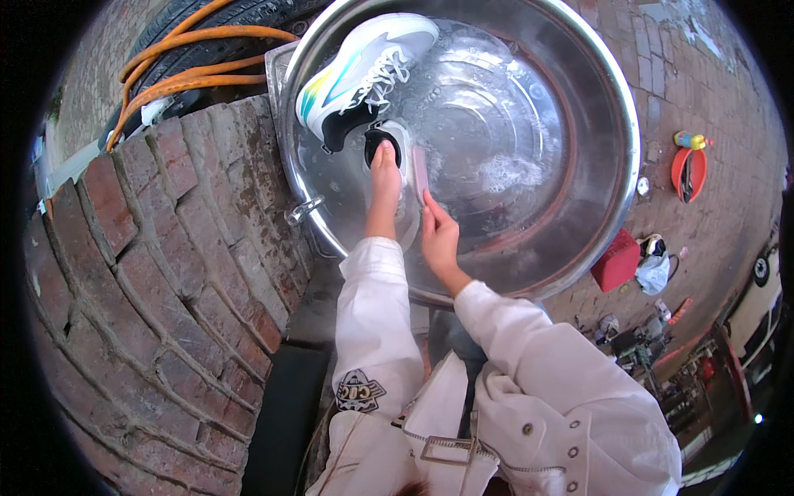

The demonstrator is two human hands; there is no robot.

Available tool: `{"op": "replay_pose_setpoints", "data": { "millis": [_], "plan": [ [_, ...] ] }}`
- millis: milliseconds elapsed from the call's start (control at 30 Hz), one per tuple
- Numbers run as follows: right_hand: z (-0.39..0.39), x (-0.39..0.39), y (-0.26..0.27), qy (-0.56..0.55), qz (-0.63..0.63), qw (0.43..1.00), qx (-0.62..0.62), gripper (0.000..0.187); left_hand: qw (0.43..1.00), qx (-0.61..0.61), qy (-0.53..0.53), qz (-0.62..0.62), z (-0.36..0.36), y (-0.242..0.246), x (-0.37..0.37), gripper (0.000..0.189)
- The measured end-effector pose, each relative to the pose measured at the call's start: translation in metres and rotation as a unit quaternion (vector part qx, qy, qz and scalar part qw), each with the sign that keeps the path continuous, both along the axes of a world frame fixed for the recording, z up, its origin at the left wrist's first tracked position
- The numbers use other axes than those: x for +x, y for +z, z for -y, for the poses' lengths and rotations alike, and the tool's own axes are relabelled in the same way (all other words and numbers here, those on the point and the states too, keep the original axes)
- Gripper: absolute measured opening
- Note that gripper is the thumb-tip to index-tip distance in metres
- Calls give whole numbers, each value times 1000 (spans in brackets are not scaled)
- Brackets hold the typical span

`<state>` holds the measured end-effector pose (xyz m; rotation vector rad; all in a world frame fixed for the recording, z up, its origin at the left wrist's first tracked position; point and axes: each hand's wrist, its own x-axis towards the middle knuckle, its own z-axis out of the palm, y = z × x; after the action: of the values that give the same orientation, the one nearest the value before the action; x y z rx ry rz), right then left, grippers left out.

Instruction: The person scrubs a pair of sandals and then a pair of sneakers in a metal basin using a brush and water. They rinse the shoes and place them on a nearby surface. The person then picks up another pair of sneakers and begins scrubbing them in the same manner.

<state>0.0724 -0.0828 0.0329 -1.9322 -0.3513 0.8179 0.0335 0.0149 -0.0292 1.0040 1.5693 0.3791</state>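
Note:
A large stainless steel basin (628,136) holds water with some suds. My left hand (387,186) grips a white sneaker (399,133) at its dark collar, fingers partly inside the opening. In my right hand (439,239) is a pinkish brush (420,173), held by its end along the sneaker's side; its bristles cannot be made out. Beyond my left hand, a second white sneaker (397,46) with white laces and yellow and teal heel accents lies by the basin's far left wall. The lower part of the held shoe is partly hidden by my left hand and wrist.
A brick wall (167,248) borders the basin on the left. Orange hose (205,34) lies over black tires (229,18) at the upper left. Right of the basin, on brick paving, are a red box (616,260), an orange-red bowl (698,177), a yellow bottle (688,141) and a plastic bag (653,274).

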Motion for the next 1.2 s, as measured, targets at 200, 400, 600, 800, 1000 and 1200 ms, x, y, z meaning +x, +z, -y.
{"op": "replay_pose_setpoints", "data": {
  "millis": [200, 400, 600, 800, 1000, 1200],
  "plan": [
    [-17, 9, 4, 46, -91, 995, -2, 30, 994, -77, -19, 79, -2, -6, -10, 49],
    [7, 7, 3, 66, 19, 997, -33, 30, 999, 17, -42, 0, 2, -12, -7, 49],
    [-15, 20, 6, 111, 32, 993, -9, 29, 999, 0, -32, -2, -1, -17, -8, 47],
    [-10, 18, 7, 107, -37, 990, -82, 29, 996, -53, 16, 69, 3, -20, -10, 47],
    [-3, 14, -2, 101, 74, 992, 25, 28, 999, -7, -12, 38, 5, -22, -12, 49],
    [-22, 24, -15, 112, -77, 987, -83, 28, 995, -56, 47, 61, 8, -24, -14, 54]
  ]
}}
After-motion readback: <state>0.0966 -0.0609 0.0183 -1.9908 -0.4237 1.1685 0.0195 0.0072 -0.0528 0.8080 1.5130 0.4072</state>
